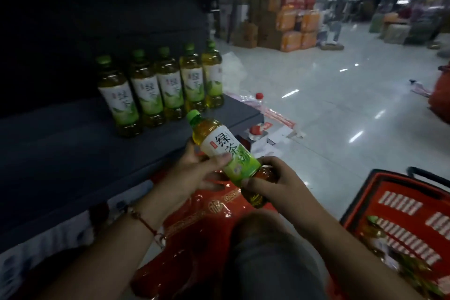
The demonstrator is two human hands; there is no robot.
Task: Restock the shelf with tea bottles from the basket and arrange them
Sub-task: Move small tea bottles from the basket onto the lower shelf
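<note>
Both hands share one tea bottle (225, 147), held tilted with its green cap toward eleven o'clock. The left hand (194, 173) curls loosely round the label's lower half, thumb laid across the front; the right hand (275, 182) closes its fingers round the brown base at about four o'clock of the bottle. The step in hand looks like carrying a bottle from basket to shelf. Next it wants standing upright, label forward, on the dark shelf (73, 153), probably at the row's near end. That row of five bottles (158, 85) stands at eleven o'clock. The red basket (399, 202) sits at four o'clock, more bottles inside.
</note>
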